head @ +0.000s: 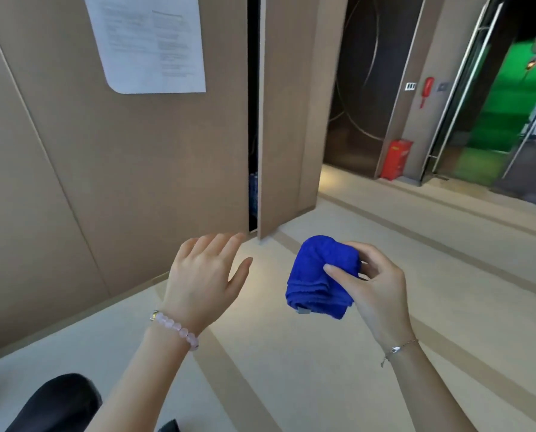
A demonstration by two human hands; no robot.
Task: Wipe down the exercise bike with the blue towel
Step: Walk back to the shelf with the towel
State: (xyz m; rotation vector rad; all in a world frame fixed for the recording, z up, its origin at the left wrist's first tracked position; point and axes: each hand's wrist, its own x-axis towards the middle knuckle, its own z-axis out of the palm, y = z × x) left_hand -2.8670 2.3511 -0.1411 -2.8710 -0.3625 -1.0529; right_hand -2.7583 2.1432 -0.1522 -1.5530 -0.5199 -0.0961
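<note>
A folded blue towel (318, 277) is held up in front of me, thumb on its front and fingers behind, by my right hand (375, 285). My left hand (202, 277) hovers to the left of the towel, apart from it, palm down with fingers spread and holding nothing. A black rounded shape (57, 403) at the bottom left corner may be part of the exercise bike; I cannot tell. No other part of a bike shows.
A tan panelled wall (120, 166) with a paper notice (152, 42) stands ahead. A narrow cabinet door (265, 120) is ajar. Beige floor (385, 244) stretches to the right toward a red box (397, 159) and glass doors (478, 98).
</note>
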